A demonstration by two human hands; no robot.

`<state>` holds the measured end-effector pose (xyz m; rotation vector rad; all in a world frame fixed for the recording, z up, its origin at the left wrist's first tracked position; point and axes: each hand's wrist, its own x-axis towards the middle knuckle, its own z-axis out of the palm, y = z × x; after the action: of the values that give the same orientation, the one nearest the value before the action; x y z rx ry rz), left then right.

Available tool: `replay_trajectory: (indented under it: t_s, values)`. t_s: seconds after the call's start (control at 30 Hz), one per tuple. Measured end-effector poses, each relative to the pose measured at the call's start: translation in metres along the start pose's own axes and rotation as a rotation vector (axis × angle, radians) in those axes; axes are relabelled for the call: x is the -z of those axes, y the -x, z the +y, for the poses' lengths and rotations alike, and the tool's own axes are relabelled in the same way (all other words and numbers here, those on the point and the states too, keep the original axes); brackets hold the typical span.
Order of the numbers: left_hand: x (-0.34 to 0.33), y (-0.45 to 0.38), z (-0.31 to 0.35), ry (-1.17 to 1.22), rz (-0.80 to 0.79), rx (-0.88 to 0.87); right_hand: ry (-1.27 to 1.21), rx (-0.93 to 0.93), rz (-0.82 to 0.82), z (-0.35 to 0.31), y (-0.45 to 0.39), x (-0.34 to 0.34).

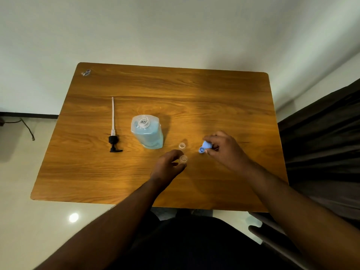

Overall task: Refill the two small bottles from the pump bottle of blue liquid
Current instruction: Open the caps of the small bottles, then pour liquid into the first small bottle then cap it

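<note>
Sensibly, the left hand [169, 166] gripped one open small bottle [183, 159] upright while the right hand [224, 148] pinched its blue cap [205, 146], best set aside nearby.

No text, label, brand or number can be read anywhere; the small sticker [86, 72] at the worktop's [214, 98] far left corner is too blurred.

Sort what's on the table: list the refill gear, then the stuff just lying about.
Job:
large bottle of blue liquid, open
pump head with tube
two small clear bottles
blue caps

Lying about:
small wrapper at far left corner
</note>
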<state>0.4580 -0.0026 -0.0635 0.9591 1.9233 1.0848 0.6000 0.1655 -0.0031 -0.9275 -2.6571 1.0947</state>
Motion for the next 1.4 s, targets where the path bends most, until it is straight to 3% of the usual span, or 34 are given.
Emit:
replay_trajectory:
  t_s: [0.13,0.3,0.53,0.77,0.93,1.03,1.2,1.4]
  values:
    - [-0.003,0.003,-0.012,0.06,0.058,0.079,-0.25,-0.274,0.112,0.023,0.021,-0.029]
    - [-0.011,0.008,-0.025,0.065,0.11,0.147,-0.238,-0.444,0.122,0.046,0.036,-0.075]
    - [-0.018,0.007,-0.033,-0.004,0.087,0.183,-0.046,-0.351,0.084,0.058,0.032,-0.099]
    - [-0.016,0.011,-0.034,-0.073,0.025,0.267,-0.141,-0.407,0.033,0.057,0.042,-0.095]
    - [-0.012,0.008,-0.021,-0.049,-0.018,0.285,-0.11,-0.348,0.309,0.016,0.038,-0.062]
    - [-0.015,-0.002,-0.015,-0.106,-0.026,0.233,-0.209,-0.265,0.36,-0.035,0.006,-0.047]
    - [-0.005,-0.002,-0.017,-0.129,-0.021,0.184,-0.291,-0.11,0.147,-0.089,-0.054,-0.057]
    - [0.046,0.013,-0.036,-0.144,0.008,0.186,-0.342,-0.094,-0.081,-0.092,-0.074,-0.091]
